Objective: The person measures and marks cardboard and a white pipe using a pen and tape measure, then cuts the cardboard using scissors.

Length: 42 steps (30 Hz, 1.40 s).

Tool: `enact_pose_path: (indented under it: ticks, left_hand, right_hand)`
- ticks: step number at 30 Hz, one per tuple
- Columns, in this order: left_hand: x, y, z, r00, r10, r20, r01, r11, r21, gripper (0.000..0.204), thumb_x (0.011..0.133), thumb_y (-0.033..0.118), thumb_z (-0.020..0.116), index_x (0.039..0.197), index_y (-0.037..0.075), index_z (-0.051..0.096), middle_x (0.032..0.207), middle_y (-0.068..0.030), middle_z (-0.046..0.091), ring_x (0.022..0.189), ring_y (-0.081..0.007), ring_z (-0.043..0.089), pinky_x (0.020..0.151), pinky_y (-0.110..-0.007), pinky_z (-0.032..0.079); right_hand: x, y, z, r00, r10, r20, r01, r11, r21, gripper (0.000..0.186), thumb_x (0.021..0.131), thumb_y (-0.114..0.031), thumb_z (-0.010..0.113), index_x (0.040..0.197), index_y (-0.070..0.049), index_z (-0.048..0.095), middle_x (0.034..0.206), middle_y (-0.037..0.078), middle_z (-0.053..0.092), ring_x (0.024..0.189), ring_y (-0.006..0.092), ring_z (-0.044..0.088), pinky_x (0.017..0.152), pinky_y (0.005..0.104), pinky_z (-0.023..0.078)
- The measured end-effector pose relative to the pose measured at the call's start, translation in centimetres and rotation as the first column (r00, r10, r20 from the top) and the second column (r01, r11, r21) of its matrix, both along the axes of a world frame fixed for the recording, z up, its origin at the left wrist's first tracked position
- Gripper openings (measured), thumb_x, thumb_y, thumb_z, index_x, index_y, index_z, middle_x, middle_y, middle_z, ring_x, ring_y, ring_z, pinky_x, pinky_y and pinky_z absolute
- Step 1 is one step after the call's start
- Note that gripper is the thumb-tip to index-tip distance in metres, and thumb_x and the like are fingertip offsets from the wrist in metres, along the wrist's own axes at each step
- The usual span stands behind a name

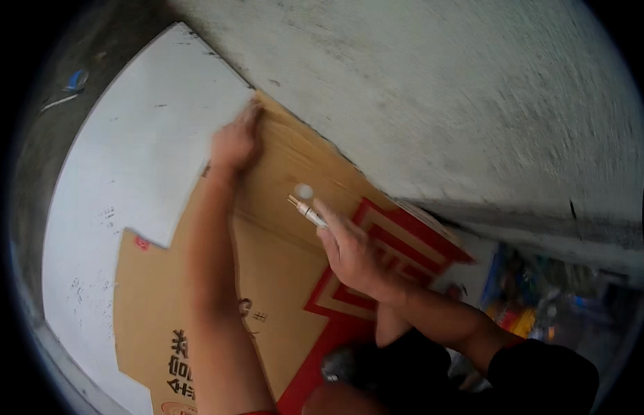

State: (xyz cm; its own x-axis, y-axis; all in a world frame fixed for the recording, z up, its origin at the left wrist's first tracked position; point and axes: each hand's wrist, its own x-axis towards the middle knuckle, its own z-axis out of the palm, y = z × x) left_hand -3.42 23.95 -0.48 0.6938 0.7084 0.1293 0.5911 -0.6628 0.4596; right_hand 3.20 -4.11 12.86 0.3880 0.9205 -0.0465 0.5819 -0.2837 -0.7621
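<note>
A flat carton (301, 290) lay on a board (142, 159).
The right hand (353, 256) gripped a pen-like tool (311, 212) over the carton; the left hand (235, 144) was at the carton's far end, too blurred to tell whether closed.
</note>
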Motion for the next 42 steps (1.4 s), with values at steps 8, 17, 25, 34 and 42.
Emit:
enact_pose_path:
  ticks: [8,17,25,34,42]
  left_hand:
    - [-0.1,0.0,2.1,0.981,0.149,-0.124,-0.133,0.983,0.123,0.048,0.100,0.020,0.044,0.148,0.020,0.043,0.157,-0.0029,0.041,0.103,-0.0380,0.066,0.086,-0.049,0.053]
    - [-0.7,-16.7,6.4,0.918,0.216,0.332,-0.249,0.966,0.062,0.032,0.101,0.016,0.053,0.128,0.001,0.059,0.130,-0.0212,0.060,0.113,-0.0415,0.058,0.092,-0.049,0.048]
    - [10.6,-35.1,6.5,0.435,-0.900,0.028,0.858,0.424,0.291,0.055,0.086,0.013,0.054,0.140,0.004,0.053,0.148,-0.0124,0.050,0.129,-0.0331,0.051,0.106,-0.046,0.042]
    - [17.8,-36.6,3.4,0.487,-0.838,-0.248,0.869,0.436,0.235,0.067,0.087,0.024,0.061,0.150,0.008,0.044,0.162,0.0003,0.033,0.115,-0.0292,0.052,0.095,-0.042,0.046]
    - [18.9,-38.8,2.4,0.528,-0.771,-0.357,0.849,0.476,0.227,0.065,0.086,0.026,0.064,0.146,0.008,0.049,0.156,0.0003,0.041,0.115,-0.0274,0.052,0.087,-0.042,0.052]
  right_hand:
    - [10.2,-24.4,-0.1,0.980,-0.170,0.098,0.194,0.921,-0.338,0.028,0.100,-0.012,0.057,0.125,-0.001,0.054,0.129,0.021,0.060,0.119,0.0396,0.057,0.100,0.0469,0.045]
    - [13.0,-30.2,-7.3,0.970,-0.173,0.173,0.207,0.957,-0.203,0.055,0.098,-0.015,0.059,0.144,0.006,0.037,0.140,0.024,0.051,0.123,0.0383,0.053,0.108,0.0456,0.040]
    - [12.9,-30.7,-10.1,0.929,-0.110,0.354,0.113,0.994,0.012,0.027,0.098,-0.016,0.055,0.115,0.005,0.053,0.152,0.022,0.040,0.143,0.0380,0.035,0.119,0.0506,0.026]
    - [13.0,-31.7,-9.9,0.917,-0.055,0.396,0.068,0.997,-0.020,0.025,0.095,-0.021,0.060,0.096,0.004,0.059,0.154,0.020,0.040,0.147,0.0325,0.032,0.121,0.0476,0.023]
    - [12.8,-32.3,-11.2,0.908,-0.117,0.403,0.115,0.993,0.027,0.022,0.093,-0.019,0.063,0.089,0.002,0.059,0.153,0.021,0.041,0.146,0.0318,0.035,0.121,0.0473,0.025]
